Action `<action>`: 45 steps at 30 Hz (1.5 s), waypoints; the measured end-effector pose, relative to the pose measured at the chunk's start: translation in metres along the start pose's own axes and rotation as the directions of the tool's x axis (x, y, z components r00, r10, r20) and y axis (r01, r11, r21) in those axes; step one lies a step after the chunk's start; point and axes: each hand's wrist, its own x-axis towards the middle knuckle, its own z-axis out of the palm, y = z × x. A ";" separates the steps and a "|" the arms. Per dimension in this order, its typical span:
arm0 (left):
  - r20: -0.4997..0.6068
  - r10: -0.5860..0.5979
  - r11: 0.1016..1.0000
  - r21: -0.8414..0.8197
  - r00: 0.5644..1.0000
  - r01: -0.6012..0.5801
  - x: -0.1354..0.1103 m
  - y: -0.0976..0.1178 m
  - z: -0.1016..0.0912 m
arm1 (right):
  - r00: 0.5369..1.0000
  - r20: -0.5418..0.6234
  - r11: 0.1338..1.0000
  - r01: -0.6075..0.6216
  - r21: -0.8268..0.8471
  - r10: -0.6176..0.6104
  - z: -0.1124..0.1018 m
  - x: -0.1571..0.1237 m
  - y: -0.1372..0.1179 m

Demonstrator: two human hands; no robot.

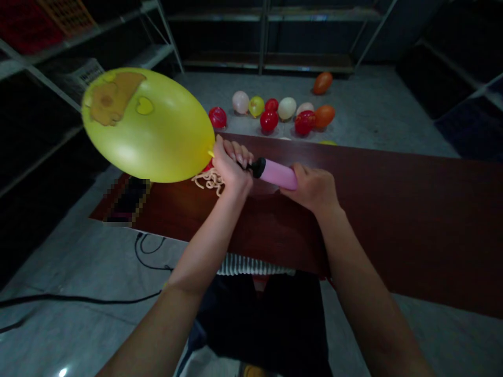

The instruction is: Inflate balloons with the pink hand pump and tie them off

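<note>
A big yellow balloon [147, 125] with an orange printed figure floats above the left part of a dark red table [393, 220]. My left hand [232, 168] is closed around the balloon's neck where it meets the black tip of a pink hand pump [275, 173]. My right hand [312, 187] is wrapped round the pump's other end. Both hands hover just over the tabletop. A small heap of pale rubber bands [207, 179] lies on the table under my left hand.
Several inflated balloons [275, 112], red, white, yellow and orange, lie on the grey floor beyond the table. Metal shelving stands at the left and back. Black cables [145, 251] run across the floor at lower left. A blurred dark object [128, 201] sits on the table's left end.
</note>
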 end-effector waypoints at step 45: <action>0.024 -0.050 0.990 -0.129 0.998 0.052 0.009 -0.011 -0.013 | 1.000 -0.003 1.000 0.020 -0.006 -0.020 0.004 -0.003 -0.004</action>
